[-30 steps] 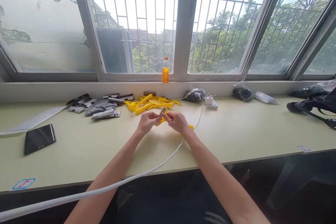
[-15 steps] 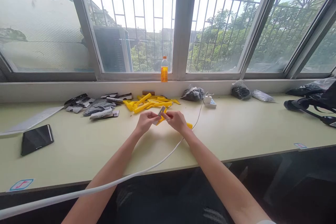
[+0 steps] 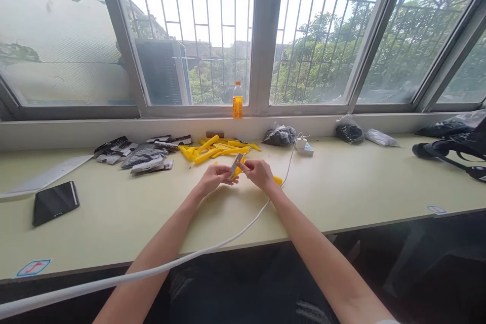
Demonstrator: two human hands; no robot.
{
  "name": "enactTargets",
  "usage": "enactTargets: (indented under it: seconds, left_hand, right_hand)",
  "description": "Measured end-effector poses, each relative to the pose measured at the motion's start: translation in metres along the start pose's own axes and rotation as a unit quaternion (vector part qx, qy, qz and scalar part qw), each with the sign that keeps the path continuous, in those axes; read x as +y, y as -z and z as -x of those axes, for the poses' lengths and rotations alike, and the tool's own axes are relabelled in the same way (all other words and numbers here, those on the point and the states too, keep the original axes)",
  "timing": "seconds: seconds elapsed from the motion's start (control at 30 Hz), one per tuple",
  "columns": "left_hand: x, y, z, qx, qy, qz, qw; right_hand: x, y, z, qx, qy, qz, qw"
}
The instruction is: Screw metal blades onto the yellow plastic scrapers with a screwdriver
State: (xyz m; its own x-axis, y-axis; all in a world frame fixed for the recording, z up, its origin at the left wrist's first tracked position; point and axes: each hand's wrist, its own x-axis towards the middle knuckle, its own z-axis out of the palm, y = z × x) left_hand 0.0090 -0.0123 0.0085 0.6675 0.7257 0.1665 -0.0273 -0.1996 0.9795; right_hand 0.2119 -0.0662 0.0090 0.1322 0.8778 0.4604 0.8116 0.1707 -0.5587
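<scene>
In front of me, above the table, my left hand (image 3: 215,178) is closed on a flat grey plate (image 3: 236,163) with a yellow part (image 3: 240,168) behind it, its thumb lying along the plate's lower end. My right hand (image 3: 258,173) pinches at the plate's right side; a small thin piece seems to be between its fingertips, too small to name. A yellow handle end (image 3: 278,180) shows past the right wrist; whether it joins the held piece is hidden. Just beyond the hands lies a heap of yellow plastic handles (image 3: 207,156).
Black-and-white packets (image 3: 148,154) lie left of the heap, a dark phone (image 3: 56,202) farther left. A white cable (image 3: 212,247) crosses before my arms to a charger (image 3: 302,145). Bagged dark parts (image 3: 279,135) sit behind. An orange-capped bottle (image 3: 237,101) stands on the sill.
The grey plate has turned more upright between my hands. My left fingers have spread a little beneath it, and my right hand has shifted slightly right.
</scene>
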Motion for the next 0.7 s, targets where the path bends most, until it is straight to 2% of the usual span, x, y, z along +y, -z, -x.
enactTargets:
  seconds: [0.13,0.27,0.47,0.57,0.7]
  left_hand:
    - [-0.004,-0.005,0.001,0.028,-0.002,-0.012,1.0]
    - [-0.007,-0.002,0.004,0.056,0.02,-0.01,0.998]
    - [-0.007,0.013,0.002,0.072,0.069,-0.008,0.995]
    - [-0.006,0.018,-0.003,0.076,0.087,0.014,0.993]
    - [-0.006,0.013,-0.003,0.06,0.088,0.014,0.994]
  right_hand:
    - [-0.003,0.0,-0.001,-0.031,-0.008,-0.021,0.999]
    - [-0.004,0.0,-0.016,-0.115,-0.011,-0.081,0.99]
    - [-0.008,0.001,-0.049,-0.281,-0.031,-0.242,0.928]
    - [-0.011,-0.003,-0.056,-0.29,-0.051,-0.278,0.914]
    - [-0.009,-0.006,-0.055,-0.312,-0.072,-0.301,0.898]
